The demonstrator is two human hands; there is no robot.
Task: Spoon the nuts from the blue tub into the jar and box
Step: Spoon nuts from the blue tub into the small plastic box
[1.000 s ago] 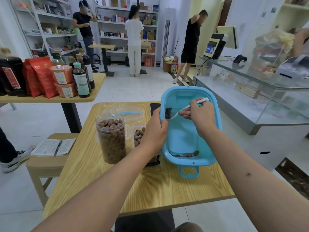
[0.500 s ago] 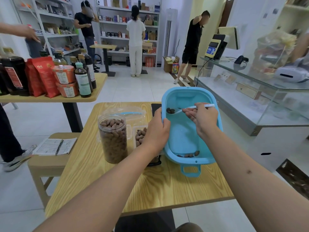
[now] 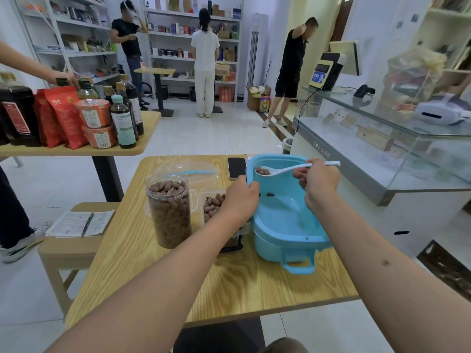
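Right hand (image 3: pixel 318 184) fingers pinching white spoon (image 3: pixel 285 169) (nuts (image 3: pixel 263 171) aboard) above blue tub (image 3: pixel 285 225), left hand (image 3: pixel 242 200) gripping its rim.

Blue tub (image 3: pixel 285 225): smooth glossy plastic. Spoon (image 3: pixel 288 169): glossy white plastic. Jar (image 3: pixel 169 212): clear plastic. Table (image 3: pixel 229 284): matt wood grain. Counter (image 3: pixel 382 138) at right: glass.

The left hand (image 3: pixel 240 200) covers the near half of the clear box (image 3: pixel 212 205) — its fill level cannot be told. The blue tub (image 3: pixel 285 225) hides its own floor behind its raised near wall. The desk (image 3: pixel 178 276) has its near edge partly masked by both forearms. Labels on the side-desk bottles (image 3: pixel 122 121) are too small to read.
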